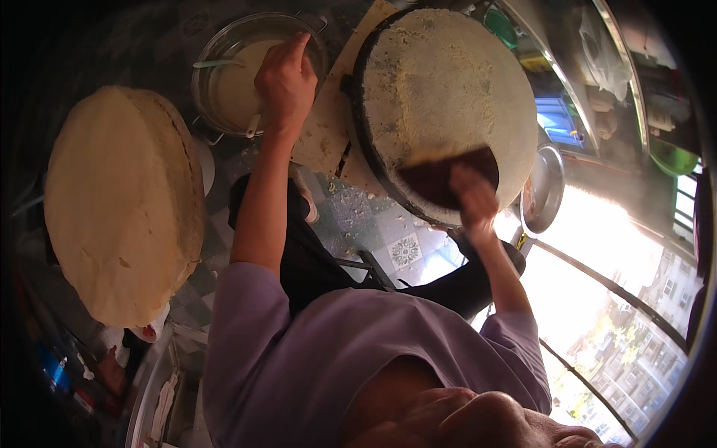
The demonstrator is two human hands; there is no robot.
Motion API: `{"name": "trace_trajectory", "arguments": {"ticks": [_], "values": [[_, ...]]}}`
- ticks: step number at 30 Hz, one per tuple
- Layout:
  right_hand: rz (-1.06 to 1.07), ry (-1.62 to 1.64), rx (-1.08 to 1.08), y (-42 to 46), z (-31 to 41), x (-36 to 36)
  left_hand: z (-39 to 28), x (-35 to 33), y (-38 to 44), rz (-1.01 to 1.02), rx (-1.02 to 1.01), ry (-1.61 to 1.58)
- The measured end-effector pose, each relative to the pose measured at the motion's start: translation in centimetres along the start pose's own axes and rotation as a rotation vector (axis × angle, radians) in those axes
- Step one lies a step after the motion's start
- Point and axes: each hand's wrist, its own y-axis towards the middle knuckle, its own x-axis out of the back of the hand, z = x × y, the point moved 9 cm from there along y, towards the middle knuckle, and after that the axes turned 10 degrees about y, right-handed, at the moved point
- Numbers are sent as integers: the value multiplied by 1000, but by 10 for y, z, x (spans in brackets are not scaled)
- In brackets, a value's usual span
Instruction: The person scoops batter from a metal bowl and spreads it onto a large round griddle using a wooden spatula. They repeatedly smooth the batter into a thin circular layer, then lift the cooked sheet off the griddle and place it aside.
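Note:
My right hand [474, 193] grips a dark, half-round scraper [437, 178] laid against the near part of a large round griddle [363, 134]. Pale batter [448, 84] coats the griddle in a thin, uneven layer, and a yellowish ridge of it sits along the scraper's edge. Over the right side of a metal pot [208, 42] is my left hand [287, 78], its fingers curled; whether it holds anything is hidden. Inside the pot is creamy batter [224, 95]. A pale-handled utensil [215, 64] and a white handle [254, 126] rest at its rim.
To the left stands a tall stack of thin round flatbreads [117, 207]. A board [316, 137] lies beside the griddle, and crumbs litter the tiled floor [358, 215]. A metal basin [542, 190] sits right of the griddle, near a bright window [594, 269].

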Motion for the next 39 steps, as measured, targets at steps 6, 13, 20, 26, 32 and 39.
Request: {"name": "trace_trajectory", "arguments": {"ticks": [6, 13, 20, 26, 32, 39], "values": [[106, 21, -49, -26, 7, -8, -4, 6, -11, 78, 44, -70], [51, 51, 138, 108, -41, -57, -28, 7, -4, 9, 62, -182], [-67, 2, 121, 209, -112, -98, -13, 13, 4, -2, 96, -136], [-198, 54, 54, 238, -195, -88, -8, 12, 11, -67, 91, -126], [-229, -121, 7, 163, -201, -55, -7, 12, 9, -20, 61, -93], [40, -235, -619, 163, -264, -11, -13, -5, 4, 158, 73, -133]]}}
